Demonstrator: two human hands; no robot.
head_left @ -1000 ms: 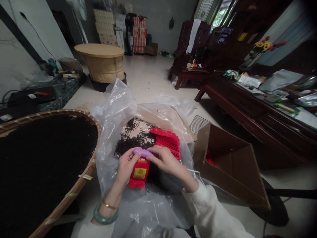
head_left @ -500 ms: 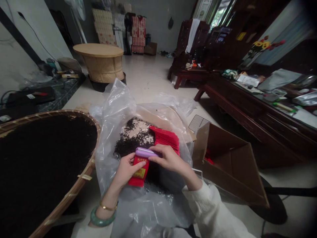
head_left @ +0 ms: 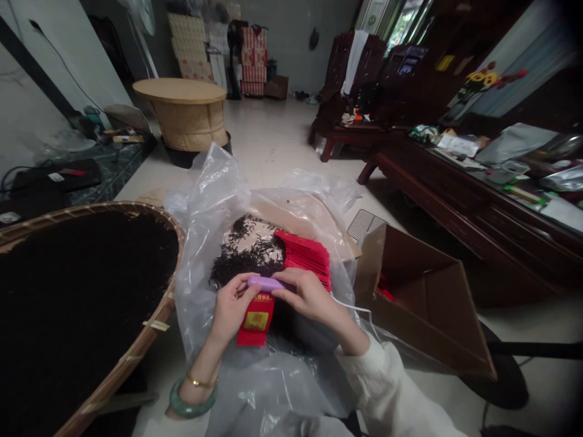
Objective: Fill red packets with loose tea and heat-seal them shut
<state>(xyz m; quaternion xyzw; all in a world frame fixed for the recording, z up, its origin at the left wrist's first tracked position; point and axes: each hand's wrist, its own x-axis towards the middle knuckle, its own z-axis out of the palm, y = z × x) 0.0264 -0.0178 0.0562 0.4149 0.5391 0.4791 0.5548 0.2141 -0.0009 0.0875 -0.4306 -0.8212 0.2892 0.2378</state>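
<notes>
A purple handheld bag sealer with a white cord lies across the top of a red tea packet that has a gold square and hangs downward. My right hand is closed round the sealer's right part. Fingers of my left hand pinch the sealer's left end, the thumb at the packet's top edge; whether they also grip the packet is hidden. Just beyond my hands, dark twisted tea leaves are heaped in a clear plastic bag. Beside them stands a row of red packets.
At left is a wide woven tray full of dark tea. An open cardboard box with red pieces inside is at right, near a wire rack. Farther off are a round basket with a lid and a dark wooden table.
My left thumb has moved up from the packet's face to the sealer's left end. The sealer has tilted and dropped slightly over the packet's top. More of the white cord shows.
</notes>
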